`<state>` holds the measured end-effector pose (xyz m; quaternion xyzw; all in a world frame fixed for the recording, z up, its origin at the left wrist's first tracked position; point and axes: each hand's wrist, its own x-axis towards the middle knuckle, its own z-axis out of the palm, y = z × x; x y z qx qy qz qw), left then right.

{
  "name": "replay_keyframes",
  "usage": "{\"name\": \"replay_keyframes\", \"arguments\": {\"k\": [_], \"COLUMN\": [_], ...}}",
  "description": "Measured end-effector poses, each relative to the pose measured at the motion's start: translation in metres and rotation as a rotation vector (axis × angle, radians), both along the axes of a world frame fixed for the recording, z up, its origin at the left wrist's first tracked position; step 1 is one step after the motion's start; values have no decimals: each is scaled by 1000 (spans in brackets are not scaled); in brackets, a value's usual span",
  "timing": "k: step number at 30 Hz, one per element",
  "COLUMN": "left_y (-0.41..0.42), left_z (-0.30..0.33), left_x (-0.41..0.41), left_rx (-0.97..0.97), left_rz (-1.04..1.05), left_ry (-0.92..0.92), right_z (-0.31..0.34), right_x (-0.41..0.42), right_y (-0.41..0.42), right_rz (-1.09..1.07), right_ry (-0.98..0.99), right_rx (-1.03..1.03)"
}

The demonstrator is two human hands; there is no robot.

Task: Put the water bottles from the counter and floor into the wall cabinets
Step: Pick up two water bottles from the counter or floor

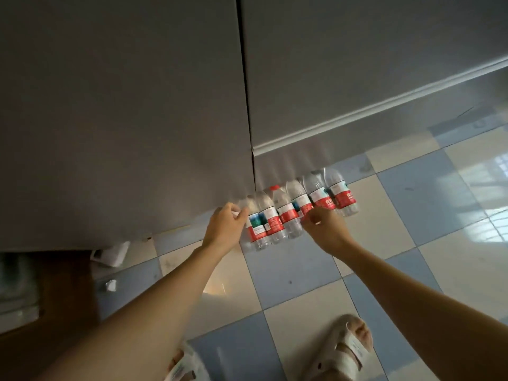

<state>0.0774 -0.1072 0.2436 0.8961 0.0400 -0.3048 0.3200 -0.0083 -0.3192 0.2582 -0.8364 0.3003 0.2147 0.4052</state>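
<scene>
Head camera, looking down: a row of clear plastic water bottles with red-and-white labels [299, 209] stands on the blue-and-cream checkered tile floor [428, 204], against the foot of grey cabinet doors [123, 119]. The left hand [225, 226] curls its fingers around the bottle at the row's left end [254, 225]. The right hand [325, 229] reaches into the middle of the row, fingers bent at a bottle there; whether it grips cannot be told. Below, a foot in a beige strapped sandal [347, 350] rests on the tiles.
</scene>
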Motion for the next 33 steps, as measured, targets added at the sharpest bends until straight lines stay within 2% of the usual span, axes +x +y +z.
{"name": "replay_keyframes", "arguments": {"k": [6,9,13,19,22,28,30,33], "left_y": [-2,-7,-16,-24,-16,9,10,7], "left_z": [-163,-214,-258,-285,-285,-279,-276,-276], "left_x": [23,24,28,29,25,2,2,6], "left_rx": [51,-78,-164,-227,-258,-294,-270,-203], "left_rz": [83,241,338,377,380,285,247,199], "left_ry": [54,45,43,62,93,150,125,91], "right_z": [-147,-197,-237,-265,-261,-265,-275,-287], "right_x": [53,76,100,110,107,75,64,53], "right_y": [6,14,24,38,38,50,59,65], "right_rz": [121,194,238,313,314,476,448,248], "right_ry": [-40,-74,-189,-149,-82,118,143,112], "right_rx": [-41,-48,-87,-232,-216,-111,-51,47]}}
